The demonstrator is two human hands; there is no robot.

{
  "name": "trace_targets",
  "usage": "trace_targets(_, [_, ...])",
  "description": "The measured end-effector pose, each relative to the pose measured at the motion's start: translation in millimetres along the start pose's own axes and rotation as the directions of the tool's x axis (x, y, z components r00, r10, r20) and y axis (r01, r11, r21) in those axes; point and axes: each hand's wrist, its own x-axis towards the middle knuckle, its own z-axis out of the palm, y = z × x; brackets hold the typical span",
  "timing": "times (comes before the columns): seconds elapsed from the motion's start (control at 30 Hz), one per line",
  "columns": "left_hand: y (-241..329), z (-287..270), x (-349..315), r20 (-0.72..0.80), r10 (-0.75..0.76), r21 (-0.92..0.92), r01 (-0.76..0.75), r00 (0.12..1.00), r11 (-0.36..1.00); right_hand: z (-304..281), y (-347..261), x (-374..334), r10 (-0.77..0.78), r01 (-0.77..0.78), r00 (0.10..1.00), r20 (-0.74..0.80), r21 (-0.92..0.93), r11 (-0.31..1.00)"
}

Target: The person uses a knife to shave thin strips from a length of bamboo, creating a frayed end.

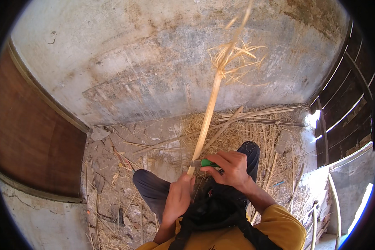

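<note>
Working a pale stick (208, 112) with a green-handled tool (207, 163)

The left grip (178, 198), a bare hand, is closed around the lower end of the stick, thumb along it. The right grip (228, 166) is wrapped firmly around the tool's green handle, just above and to the right of the left one. The tool's grey end (195, 163) meets the stick close to the left thumb; it is too blurred to tell its edge.

The stick slants up and away between the dark-trousered knees, clear of the floor (158, 160). Far along it, a tuft of curled shavings (229, 62) hangs on, and a thin blurred length runs past that to the top edge, in front of the stained wall (146, 66). Whether it touches the wall, I cannot tell.

Straw-like scraps (258, 131) and loose strips (271, 111) litter the ground near the wall. A brown panel (37, 129) stands at left, dark slatted boards (346, 104) at right.
</note>
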Motion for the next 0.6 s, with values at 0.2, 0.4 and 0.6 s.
trace_targets(0.2, [0,-1,-3,0.007,0.007,0.041,-0.007,1.000,0.999,0,3,-1,-0.018,0.017,1.000,-0.004,-0.028,0.999])
trace_targets(0.4, [-20,-3,-9,0.036,0.140,0.112,-0.144,0.989,0.983,-3,14,10,0.043,-0.046,0.995,-0.090,-0.027,0.999])
trace_targets(0.6, [-16,-3,-18,0.068,0.080,0.141,-0.089,0.994,0.986,-12,32,21,0.143,-0.141,0.980,-0.140,0.019,0.990])
